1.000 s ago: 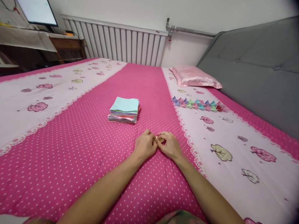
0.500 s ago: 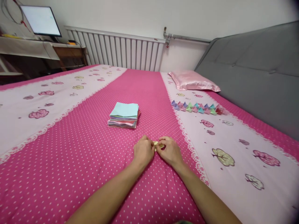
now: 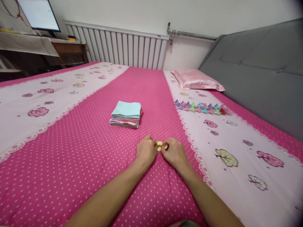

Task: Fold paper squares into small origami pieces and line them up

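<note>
A pink dotted bedspread (image 3: 71, 154) stretched across the scene, with a satin pillow (image 3: 197, 80) at the far right. Nearer on that side sat a row of folded paper points (image 3: 204, 109); left of centre stood a stack of paper sheets (image 3: 126, 109). In the near middle, the left hand (image 3: 146, 150) and right hand (image 3: 175, 152) pinched opposite ends of the small yellow paper (image 3: 159, 148), which lay between their fingertips. It seemed light, thin and easily creased, best held gently by its edges.
</note>
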`<state>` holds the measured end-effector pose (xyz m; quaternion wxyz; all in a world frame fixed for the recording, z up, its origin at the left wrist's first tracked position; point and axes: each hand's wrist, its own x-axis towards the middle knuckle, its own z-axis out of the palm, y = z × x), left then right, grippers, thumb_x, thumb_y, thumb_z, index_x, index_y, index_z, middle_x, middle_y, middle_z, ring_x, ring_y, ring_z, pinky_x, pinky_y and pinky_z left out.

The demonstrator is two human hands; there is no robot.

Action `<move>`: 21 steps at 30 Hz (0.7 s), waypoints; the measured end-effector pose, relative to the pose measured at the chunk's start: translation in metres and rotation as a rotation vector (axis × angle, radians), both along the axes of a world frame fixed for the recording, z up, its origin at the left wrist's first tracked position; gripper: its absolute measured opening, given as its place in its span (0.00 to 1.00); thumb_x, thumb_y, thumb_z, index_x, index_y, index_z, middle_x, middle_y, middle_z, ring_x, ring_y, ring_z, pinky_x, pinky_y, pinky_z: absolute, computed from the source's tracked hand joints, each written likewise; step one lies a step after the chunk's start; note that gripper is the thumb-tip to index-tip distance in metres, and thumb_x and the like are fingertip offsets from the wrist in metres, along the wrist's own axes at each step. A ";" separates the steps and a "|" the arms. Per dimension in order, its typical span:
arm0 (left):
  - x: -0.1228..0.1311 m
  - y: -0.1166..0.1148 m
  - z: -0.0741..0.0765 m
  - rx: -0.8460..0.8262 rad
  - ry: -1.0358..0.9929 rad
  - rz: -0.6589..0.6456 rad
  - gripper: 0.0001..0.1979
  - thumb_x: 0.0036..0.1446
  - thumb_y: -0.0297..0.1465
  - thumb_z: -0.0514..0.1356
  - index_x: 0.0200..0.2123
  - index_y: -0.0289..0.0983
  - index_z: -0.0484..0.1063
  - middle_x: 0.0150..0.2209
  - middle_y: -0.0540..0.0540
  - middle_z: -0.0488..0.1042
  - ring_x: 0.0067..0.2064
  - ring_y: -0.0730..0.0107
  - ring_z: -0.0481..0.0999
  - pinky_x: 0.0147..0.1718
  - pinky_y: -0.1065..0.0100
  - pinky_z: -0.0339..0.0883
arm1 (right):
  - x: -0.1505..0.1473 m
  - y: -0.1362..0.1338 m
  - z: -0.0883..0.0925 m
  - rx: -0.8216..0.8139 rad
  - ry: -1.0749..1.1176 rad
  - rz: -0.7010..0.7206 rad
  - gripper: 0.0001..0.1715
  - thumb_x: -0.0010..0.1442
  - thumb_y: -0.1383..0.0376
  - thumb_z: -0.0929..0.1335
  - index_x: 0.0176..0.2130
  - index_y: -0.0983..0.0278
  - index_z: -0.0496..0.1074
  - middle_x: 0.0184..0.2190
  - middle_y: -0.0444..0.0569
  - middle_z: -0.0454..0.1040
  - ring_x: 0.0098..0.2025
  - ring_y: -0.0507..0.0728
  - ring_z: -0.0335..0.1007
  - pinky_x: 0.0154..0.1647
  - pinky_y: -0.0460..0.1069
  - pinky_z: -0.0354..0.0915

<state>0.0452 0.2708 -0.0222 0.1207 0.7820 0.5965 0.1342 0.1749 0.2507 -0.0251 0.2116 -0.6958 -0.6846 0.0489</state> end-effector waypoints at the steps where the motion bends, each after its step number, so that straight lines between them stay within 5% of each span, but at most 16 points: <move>1: 0.000 0.000 0.000 0.009 -0.007 -0.010 0.12 0.56 0.34 0.52 0.32 0.40 0.75 0.35 0.45 0.70 0.35 0.66 0.71 0.29 0.68 0.60 | 0.002 -0.001 0.000 -0.001 0.022 -0.001 0.07 0.51 0.66 0.65 0.27 0.63 0.73 0.28 0.48 0.74 0.28 0.54 0.69 0.28 0.47 0.58; 21: 0.001 0.000 -0.006 0.011 -0.047 -0.003 0.13 0.55 0.38 0.52 0.30 0.39 0.74 0.34 0.45 0.71 0.34 0.66 0.71 0.31 0.68 0.61 | 0.003 0.000 -0.004 0.021 0.041 -0.036 0.11 0.53 0.59 0.66 0.25 0.59 0.75 0.25 0.45 0.77 0.25 0.54 0.70 0.23 0.46 0.56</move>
